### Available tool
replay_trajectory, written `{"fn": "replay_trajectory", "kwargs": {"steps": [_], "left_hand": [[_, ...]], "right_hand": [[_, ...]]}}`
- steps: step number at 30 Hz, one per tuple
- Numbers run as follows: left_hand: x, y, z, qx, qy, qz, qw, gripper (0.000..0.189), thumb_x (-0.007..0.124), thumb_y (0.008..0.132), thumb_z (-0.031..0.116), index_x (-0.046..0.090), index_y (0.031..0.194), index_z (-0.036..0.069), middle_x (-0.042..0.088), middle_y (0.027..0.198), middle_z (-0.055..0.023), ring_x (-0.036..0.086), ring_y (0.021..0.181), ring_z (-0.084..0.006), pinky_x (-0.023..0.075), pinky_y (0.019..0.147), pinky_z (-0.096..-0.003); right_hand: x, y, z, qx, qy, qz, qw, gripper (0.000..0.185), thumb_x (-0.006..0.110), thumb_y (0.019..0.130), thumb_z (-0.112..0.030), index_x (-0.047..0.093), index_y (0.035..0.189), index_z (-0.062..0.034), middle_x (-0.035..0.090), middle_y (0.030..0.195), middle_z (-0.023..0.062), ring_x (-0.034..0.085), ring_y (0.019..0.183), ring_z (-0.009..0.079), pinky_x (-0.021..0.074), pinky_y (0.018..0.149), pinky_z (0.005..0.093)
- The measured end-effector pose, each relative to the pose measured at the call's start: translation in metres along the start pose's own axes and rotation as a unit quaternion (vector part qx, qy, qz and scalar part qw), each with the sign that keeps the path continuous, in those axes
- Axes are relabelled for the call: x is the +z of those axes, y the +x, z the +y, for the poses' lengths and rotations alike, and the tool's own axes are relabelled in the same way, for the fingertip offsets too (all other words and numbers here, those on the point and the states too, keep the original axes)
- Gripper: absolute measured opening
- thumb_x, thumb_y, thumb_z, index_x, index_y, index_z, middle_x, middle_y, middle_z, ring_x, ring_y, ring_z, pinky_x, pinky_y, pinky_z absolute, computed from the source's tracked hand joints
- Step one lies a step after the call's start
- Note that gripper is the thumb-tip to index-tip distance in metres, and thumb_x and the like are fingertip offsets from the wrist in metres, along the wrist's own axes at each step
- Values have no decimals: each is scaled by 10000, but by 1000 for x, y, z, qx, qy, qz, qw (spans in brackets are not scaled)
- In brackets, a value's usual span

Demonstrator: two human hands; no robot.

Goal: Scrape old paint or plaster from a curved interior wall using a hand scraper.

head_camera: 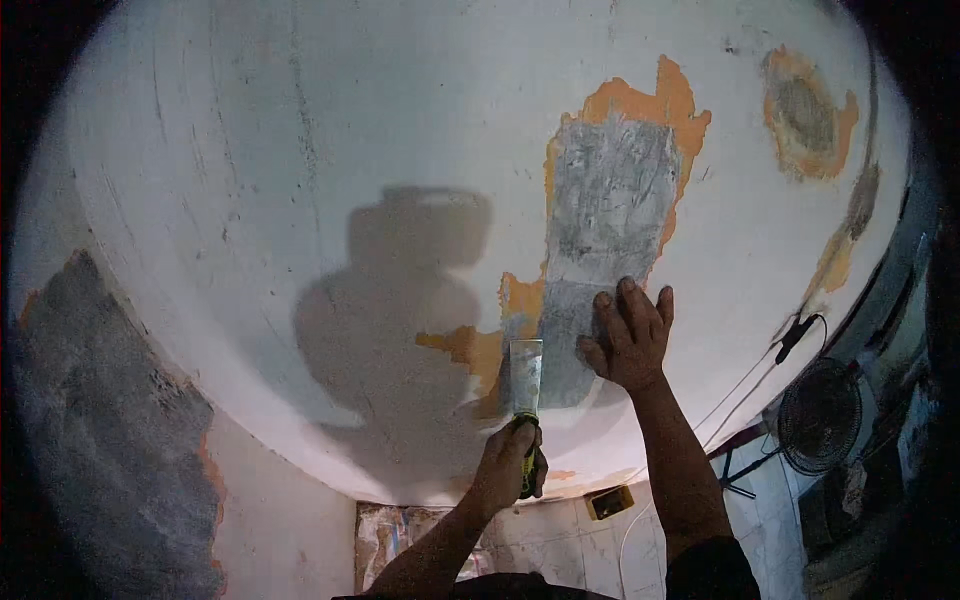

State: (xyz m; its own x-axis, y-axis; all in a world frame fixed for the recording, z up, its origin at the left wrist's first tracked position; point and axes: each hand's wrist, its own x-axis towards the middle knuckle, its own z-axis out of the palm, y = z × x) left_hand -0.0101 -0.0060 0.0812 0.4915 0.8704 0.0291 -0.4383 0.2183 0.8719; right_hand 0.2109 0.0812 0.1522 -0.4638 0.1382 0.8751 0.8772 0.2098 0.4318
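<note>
My left hand [510,461] grips the black-and-yellow handle of a putty knife [526,375]. Its flat metal blade points up, in front of the lower part of a grey patch [611,202] on the white wall [420,120]; whether it touches the wall I cannot tell. My right hand [636,341] has its fingers spread over the right edge of the grey patch and holds nothing. Ragged orange-brown areas [626,101] border the patch where the white coat is gone. The shadow [397,300] of my head and body falls left of the patch.
At far right is a smaller grey-and-orange patch [806,116]. A black cable connector [795,337] hangs by the wall above a standing fan [819,416]. On the tiled floor [555,532] sits a yellow-and-black box-like object [609,502]. A large grey area [120,435] covers the left side wall.
</note>
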Motion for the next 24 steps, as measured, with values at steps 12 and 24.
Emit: {"fn": "replay_trajectory", "kwargs": {"steps": [12, 24], "left_hand": [[16, 8, 17, 6, 24, -27, 999, 323, 386, 960, 382, 417, 829, 89, 481, 483, -66, 455, 332, -141, 384, 322, -281], [2, 5, -7, 15, -42, -18, 999, 331, 405, 949, 400, 434, 839, 90, 502, 482, -74, 451, 322, -150, 363, 321, -283]], "right_hand": [[0, -3, 5, 24, 22, 0, 999, 524, 506, 864, -480, 494, 1290, -174, 427, 1354, 134, 471, 1195, 274, 140, 1092, 549], [2, -2, 1, 21, 14, 1, 1000, 512, 485, 876, -473, 504, 1286, -167, 435, 1338, 135, 478, 1182, 262, 137, 1094, 548]]}}
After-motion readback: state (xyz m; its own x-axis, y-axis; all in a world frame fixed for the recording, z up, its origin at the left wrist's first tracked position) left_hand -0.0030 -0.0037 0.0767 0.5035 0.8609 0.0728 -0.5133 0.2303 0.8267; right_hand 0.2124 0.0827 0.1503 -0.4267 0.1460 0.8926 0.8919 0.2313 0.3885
